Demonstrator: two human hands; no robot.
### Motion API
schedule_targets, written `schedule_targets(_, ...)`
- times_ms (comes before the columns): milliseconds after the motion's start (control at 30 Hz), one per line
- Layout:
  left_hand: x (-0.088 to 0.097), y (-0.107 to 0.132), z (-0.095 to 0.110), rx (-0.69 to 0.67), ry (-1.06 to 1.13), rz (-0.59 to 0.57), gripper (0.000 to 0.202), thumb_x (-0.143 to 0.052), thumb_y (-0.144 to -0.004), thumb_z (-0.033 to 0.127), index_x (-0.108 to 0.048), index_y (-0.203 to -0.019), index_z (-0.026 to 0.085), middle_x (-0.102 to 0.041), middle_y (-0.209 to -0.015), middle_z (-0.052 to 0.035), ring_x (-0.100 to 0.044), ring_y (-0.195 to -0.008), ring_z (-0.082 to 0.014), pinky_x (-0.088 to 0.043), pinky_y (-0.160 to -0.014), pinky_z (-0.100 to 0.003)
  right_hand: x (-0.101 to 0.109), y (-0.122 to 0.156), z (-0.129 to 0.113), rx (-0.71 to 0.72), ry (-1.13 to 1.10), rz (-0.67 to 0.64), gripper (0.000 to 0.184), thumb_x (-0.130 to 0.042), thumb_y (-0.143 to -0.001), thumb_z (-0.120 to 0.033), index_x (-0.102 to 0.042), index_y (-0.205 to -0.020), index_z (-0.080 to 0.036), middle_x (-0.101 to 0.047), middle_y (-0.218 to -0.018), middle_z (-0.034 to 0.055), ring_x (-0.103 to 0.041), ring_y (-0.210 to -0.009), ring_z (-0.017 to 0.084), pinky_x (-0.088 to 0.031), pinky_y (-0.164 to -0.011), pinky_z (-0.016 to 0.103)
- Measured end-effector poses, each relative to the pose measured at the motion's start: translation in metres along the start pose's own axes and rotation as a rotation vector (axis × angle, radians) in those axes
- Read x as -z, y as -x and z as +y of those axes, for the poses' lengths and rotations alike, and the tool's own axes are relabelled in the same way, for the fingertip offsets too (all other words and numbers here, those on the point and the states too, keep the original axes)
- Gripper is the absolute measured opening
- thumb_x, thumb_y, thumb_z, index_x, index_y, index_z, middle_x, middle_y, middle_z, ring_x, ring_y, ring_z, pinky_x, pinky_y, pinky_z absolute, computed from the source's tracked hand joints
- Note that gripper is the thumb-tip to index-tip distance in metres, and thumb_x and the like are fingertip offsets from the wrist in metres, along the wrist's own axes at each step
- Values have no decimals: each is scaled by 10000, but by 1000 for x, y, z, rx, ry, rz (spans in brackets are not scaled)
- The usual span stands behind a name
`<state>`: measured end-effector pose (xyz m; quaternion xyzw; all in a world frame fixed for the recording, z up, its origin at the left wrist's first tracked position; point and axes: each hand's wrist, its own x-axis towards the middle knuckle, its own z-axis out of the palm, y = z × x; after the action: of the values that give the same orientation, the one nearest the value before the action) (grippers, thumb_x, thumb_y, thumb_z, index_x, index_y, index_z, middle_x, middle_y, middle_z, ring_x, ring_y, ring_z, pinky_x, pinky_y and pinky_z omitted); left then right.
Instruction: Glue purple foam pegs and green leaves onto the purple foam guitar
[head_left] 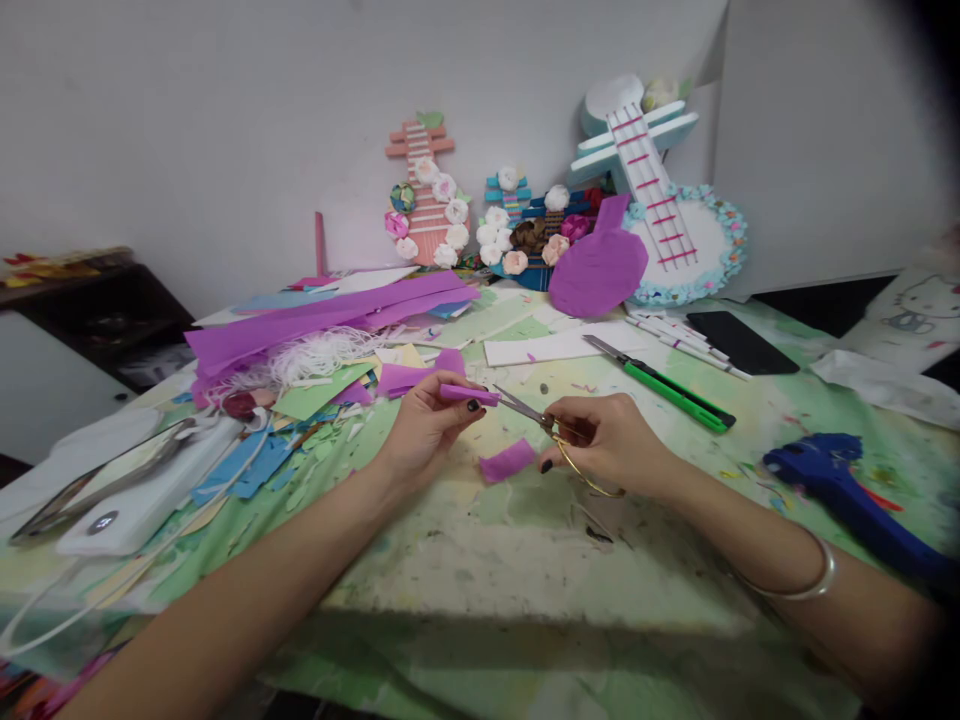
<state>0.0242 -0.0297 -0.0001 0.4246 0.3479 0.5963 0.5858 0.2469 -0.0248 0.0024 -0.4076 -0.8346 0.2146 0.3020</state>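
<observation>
Grey wall [225, 110] backs the worktop [465, 570], whose paint-stained green cloth hangs over the near edge. Finished card lutes stand along the far side: pink one [429, 215] mid-left, big white-and-blue one [679, 235] to the right, w/ a purple lute-shaped piece [598, 272] leaning just beside it.

L hand [420, 428] pinches a small purple paper strip [469, 395] btwn thumb & fingers, held above mid-worktop. R hand [619, 440] has fingers curled thru the gold handles of scissors [529, 408]; blades point left, tips at the strip's R end, can't tell if touching. Loose purple paper piece [507, 460] lies btwn the hands, nr R fingertips.

Most open room: bare strip btwn hands & near edge, only scraps & stains there. L side is tight: white power bank [150, 490], blue paper scraps [244, 465], tangled white strands [330, 352], long purple sheets [322, 318] behind. R side: green utility knife [667, 385] lies diagonally beyond R hand, blade exposed; blue glue gun [840, 490] sits by R forearm, running off toward the view's R edge.
</observation>
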Motion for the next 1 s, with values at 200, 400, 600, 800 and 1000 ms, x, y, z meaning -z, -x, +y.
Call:
schedule_targets(200,0,-1,2,-2,0,-6,238,-766,-594,75,-605,-746,164,-664,-759,25,-618,-771,-100,-486,-719,-228,1,0,-1,-6,-17,-5,319,-691,-688,-472,-622,-683,-160,-409,-508,-54,-330,-508,85,-267,-494,220)
schedule_targets(400,2,-2,0,-17,-19,-43,210,-761,-603,73,-617,-731,157,-667,-757,19,-614,-756,-98,-486,-726,-234,1,0,0,-7,-54,-11,357,-687,-686,-504,-636,-690,-150,-381,-503,-53,-296,-515,84,-261,-484,215)
schedule_targets(600,7,-5,-1,-63,-38,-88,192,-756,-609,66,-642,-735,155,-680,-736,5,-631,-749,-110,-489,-727,-231,2,0,2,-7,-87,-31,390,-707,-669,-508,-651,-694,-123,-337,-501,-60,-268,-521,77,-237,-470,208)
schedule_targets(800,8,-7,-1,-91,-31,-110,186,-744,-603,35,-653,-713,153,-680,-729,8,-631,-731,-105,-496,-729,-232,3,0,1,5,-107,-60,408,-697,-679,-513,-634,-656,-110,-299,-504,-64,-238,-529,76,-213,-462,208)
schedule_targets(1000,10,-8,-2,-99,-54,-117,187,-746,-600,46,-656,-722,155,-686,-729,-1,-637,-725,-115,-497,-720,-246,4,0,2,25,-100,-85,419,-681,-692,-522,-626,-639,-110,-292,-496,-65,-230,-521,74,-198,-456,212)
